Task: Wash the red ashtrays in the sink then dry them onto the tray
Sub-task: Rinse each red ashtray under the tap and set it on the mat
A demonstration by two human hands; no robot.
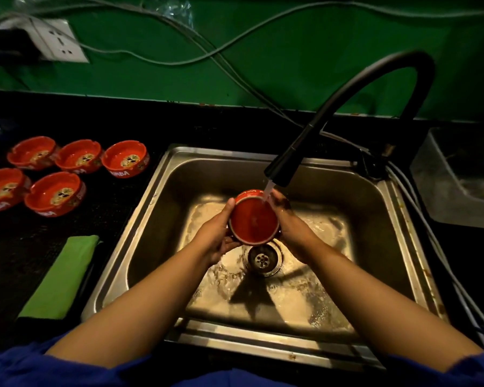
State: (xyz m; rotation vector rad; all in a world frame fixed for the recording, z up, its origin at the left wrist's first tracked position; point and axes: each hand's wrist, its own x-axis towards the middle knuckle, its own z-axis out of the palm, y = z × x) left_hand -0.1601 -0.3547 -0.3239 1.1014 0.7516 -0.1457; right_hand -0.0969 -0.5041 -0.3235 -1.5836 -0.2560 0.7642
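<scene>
Over the steel sink I hold one red ashtray with its flat underside turned toward me. My left hand grips its left side and my right hand grips its right side. Water runs from the black tap onto the ashtray's upper right edge. Several more red ashtrays stand upright on the dark counter to the left of the sink. The sink floor is wet around the drain.
A folded green cloth lies on the counter at the sink's left edge. A clear plastic container stands at the right. A wall socket and loose cables hang on the green wall behind.
</scene>
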